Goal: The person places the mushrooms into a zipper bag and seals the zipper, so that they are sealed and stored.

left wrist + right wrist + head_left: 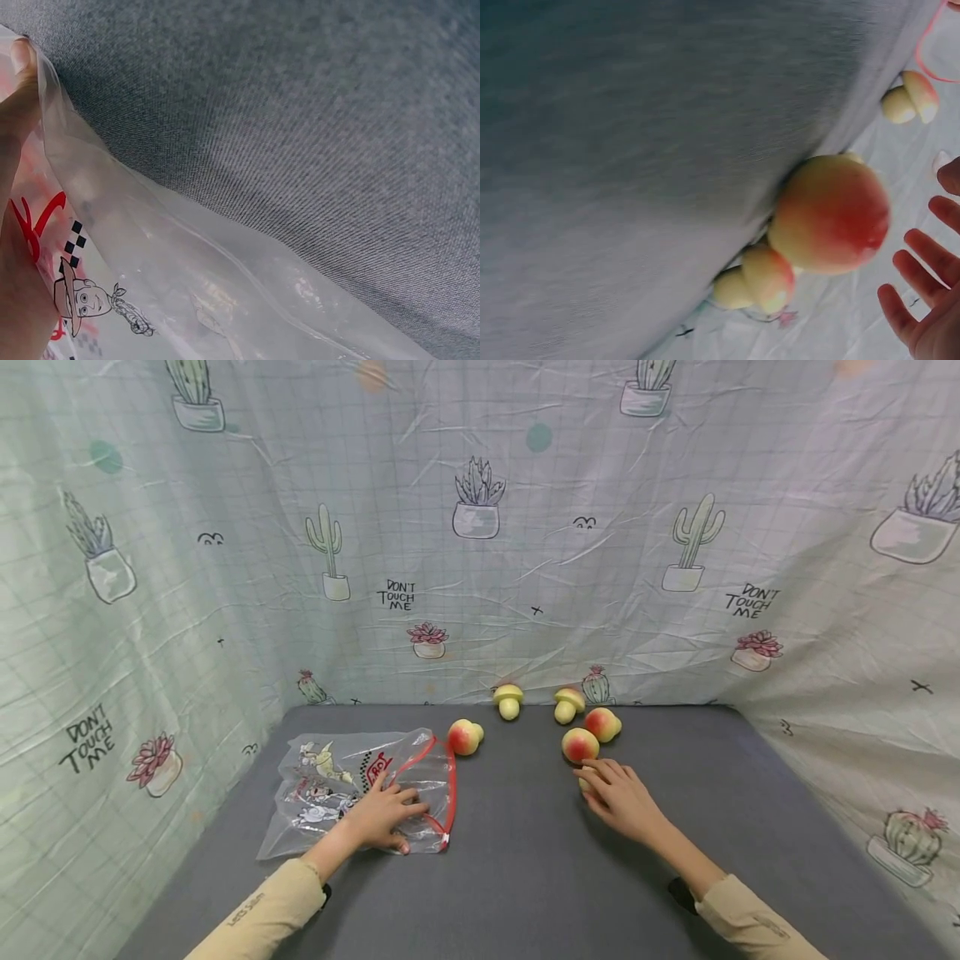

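My left hand (pixel 382 818) rests with spread fingers on a clear drawstring bag (pixel 315 810), near its red-trimmed mouth. In the left wrist view the thumb (pixel 22 64) lies along the edge of the printed plastic; the other fingers are hidden. My right hand (pixel 622 802) reaches over a small toy mushroom (pixel 587 783), mostly covered by the fingers in the head view. Its fingers look straight and spread in the right wrist view. Just beyond the fingertips is a mushroom with a red and yellow cap (pixel 580 746), and another mushroom (pixel 602 724) lies right behind it.
Two mushrooms (pixel 508 702) (pixel 568 704) lie along the back of the grey table (pixel 517 877). Another mushroom (pixel 465 737) sits beside the bag's mouth. A cactus-print curtain (pixel 540 568) hangs behind the table and along both sides.
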Motion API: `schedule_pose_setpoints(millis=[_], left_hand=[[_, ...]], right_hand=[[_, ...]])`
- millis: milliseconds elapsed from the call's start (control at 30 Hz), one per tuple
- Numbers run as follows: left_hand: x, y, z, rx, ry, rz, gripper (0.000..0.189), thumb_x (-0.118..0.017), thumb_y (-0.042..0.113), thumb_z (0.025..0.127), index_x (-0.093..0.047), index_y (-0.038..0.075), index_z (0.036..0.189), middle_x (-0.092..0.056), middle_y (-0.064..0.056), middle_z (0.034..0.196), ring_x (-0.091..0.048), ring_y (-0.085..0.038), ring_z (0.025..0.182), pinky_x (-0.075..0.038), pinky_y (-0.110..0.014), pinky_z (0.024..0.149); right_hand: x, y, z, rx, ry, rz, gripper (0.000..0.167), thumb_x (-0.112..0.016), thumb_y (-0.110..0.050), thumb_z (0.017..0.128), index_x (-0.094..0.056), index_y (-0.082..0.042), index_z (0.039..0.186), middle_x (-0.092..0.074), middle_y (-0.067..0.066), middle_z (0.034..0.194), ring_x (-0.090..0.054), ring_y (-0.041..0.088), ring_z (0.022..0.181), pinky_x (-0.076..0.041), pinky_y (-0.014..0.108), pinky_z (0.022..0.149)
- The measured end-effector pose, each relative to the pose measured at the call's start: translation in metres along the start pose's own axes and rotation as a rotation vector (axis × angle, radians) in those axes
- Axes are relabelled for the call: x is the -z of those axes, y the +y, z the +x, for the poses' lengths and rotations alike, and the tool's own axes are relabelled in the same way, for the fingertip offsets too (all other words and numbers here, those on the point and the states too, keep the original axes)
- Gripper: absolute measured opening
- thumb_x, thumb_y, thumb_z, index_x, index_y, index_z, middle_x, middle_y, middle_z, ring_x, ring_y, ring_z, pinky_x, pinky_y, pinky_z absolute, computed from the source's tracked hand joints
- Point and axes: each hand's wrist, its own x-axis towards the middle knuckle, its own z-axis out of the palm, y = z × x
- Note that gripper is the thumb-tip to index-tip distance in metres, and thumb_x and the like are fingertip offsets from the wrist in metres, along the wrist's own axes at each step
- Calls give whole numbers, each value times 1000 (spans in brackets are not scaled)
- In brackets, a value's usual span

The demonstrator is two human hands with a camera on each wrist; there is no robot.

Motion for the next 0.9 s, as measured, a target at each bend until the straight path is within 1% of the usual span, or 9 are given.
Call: schedule_pose_setpoints(millis=[100,200,367,533,600,733,900], left_hand=[[0,0,0,3,-4,-5,75,-59,62,60,-55,20,121,-56,-6,113,-54,-26,98,-28,-63,93],[1,0,0,4,-3,-8,75,-60,62,59,-55,20,121,-56,-5,113,-54,-26,98,-28,-63,93],[1,0,0,2,5,-8,75,-59,62,59,-55,20,121,-56,-5,112,-54,-25,96,-29,-63,93],[0,0,-1,-1,18,-21,75,-59,62,59,-56,19,120,-56,-6,111,-55,-26,95,-29,-63,92],[-1,0,-1,-2,18,-22,75,-59,62,59,-56,19,120,-56,-6,111,-55,-26,95,-29,-63,92],[-2,-1,-1,-2,19,-20,75,-60,62,59,-55,19,121,-56,-6,111,-55,-26,95,-29,-64,92],[-3,0,-1,12,-8,-15,75,-59,62,61,-54,20,122,-55,-6,115,-54,-27,98,-27,-64,93]], right_hand=[[0,5,-8,-9,23,-14,44,-71,-17,70,-60,-11,113,-57,12,114,-52,26,100,-40,43,71],[1,10,-15,-30,14,-20,49,-71,-20,71,-57,-9,117,-55,12,118,-50,26,103,-38,43,71],[1,16,-22,-64,-38,-8,59,-71,-24,71,-51,-8,124,-49,15,125,-47,29,107,-38,47,75],[2,22,-26,-92,-114,-7,66,-71,-29,72,-44,-9,129,-45,15,129,-45,30,109,-39,50,78],[2,24,-27,-95,-139,-19,68,-72,-30,72,-43,-9,130,-45,15,129,-45,30,109,-40,49,78],[1,28,-28,-86,-154,-35,72,-74,-30,69,-43,-7,129,-46,16,126,-46,31,108,-41,49,76],[0,32,-28,-95,-173,-51,77,-76,-31,65,-42,-4,129,-47,16,123,-46,32,108,-42,48,75]])
